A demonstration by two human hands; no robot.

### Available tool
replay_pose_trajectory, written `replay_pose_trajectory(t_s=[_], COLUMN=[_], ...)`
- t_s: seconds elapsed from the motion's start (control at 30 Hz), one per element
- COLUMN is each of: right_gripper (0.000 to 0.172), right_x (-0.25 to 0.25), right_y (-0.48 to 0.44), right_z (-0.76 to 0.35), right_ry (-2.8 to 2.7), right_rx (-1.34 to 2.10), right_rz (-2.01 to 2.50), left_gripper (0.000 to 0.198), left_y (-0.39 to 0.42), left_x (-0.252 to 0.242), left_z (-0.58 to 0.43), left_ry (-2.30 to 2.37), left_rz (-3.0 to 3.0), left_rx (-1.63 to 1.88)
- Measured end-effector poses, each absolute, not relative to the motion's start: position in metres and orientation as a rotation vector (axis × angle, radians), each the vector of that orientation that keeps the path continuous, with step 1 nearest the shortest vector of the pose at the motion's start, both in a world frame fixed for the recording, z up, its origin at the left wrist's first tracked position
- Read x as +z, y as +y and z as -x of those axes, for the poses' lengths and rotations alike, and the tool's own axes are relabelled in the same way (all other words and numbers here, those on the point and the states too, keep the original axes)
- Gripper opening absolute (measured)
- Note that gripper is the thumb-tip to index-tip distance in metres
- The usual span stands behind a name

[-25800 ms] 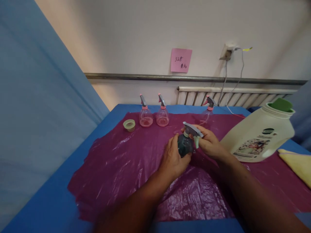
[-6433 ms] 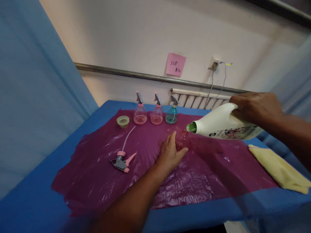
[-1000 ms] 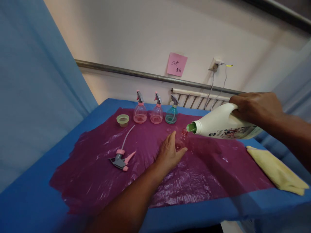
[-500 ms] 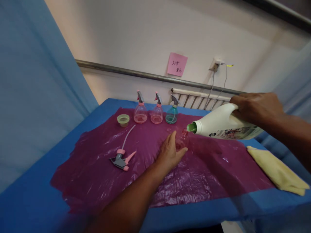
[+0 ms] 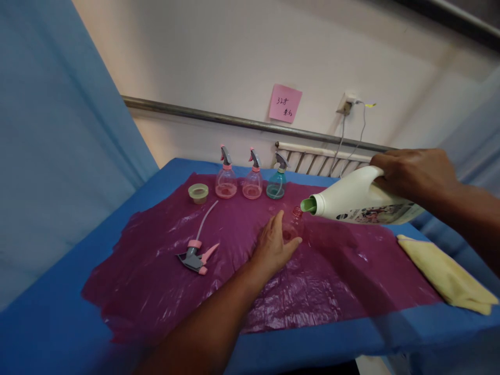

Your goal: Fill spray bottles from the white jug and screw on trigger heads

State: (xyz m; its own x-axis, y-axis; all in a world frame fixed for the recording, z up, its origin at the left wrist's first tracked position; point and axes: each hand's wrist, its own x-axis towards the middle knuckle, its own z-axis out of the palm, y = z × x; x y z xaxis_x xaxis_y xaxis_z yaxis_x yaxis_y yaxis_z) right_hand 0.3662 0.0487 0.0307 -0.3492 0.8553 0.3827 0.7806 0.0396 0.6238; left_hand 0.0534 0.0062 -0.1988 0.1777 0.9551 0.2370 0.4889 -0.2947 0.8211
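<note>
My right hand [image 5: 414, 174] grips the handle of a white detergent jug [image 5: 357, 200], tipped sideways so its green spout sits just above the open neck of a small clear pink bottle [image 5: 294, 225]. My left hand [image 5: 273, 247] is wrapped around that bottle's left side and steadies it on the purple plastic sheet [image 5: 234, 291]. The bottle's detached spray head [image 5: 196, 258], grey and pink with a long tube, lies on the sheet to the left.
Two pink spray bottles [image 5: 225, 182] [image 5: 252, 183] and a teal one [image 5: 276, 182] stand in a row at the back, with a green cap [image 5: 198, 192] to their left. A yellow cloth [image 5: 445, 276] lies at the right on the blue table [image 5: 47, 323]. A blue curtain hangs at left.
Almost nothing differs over the last second; the jug stays tilted over the small bottle. Much earlier both hands were on a teal spray bottle, which now stands in the back row.
</note>
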Motion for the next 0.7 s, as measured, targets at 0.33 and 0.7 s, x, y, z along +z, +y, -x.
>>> replay_pose_trajectory(t_s=[0.33,0.7], right_gripper=[0.023,0.022], right_x=[0.0313,0.0301], right_y=[0.0483,0.0498], right_z=[-0.3658,-0.3683], right_ry=[2.2,2.248], right_rx=[1.179,1.157], right_rz=[-1.743,-1.772], left_gripper=[0.093,0.092], left_y=[0.0062,0.0056], left_x=[-0.2006,-0.1982], left_z=[-0.0542,-0.0533], left_ry=[1.365,1.354], left_rz=[-1.875,-1.863], left_rx=[1.029,1.041])
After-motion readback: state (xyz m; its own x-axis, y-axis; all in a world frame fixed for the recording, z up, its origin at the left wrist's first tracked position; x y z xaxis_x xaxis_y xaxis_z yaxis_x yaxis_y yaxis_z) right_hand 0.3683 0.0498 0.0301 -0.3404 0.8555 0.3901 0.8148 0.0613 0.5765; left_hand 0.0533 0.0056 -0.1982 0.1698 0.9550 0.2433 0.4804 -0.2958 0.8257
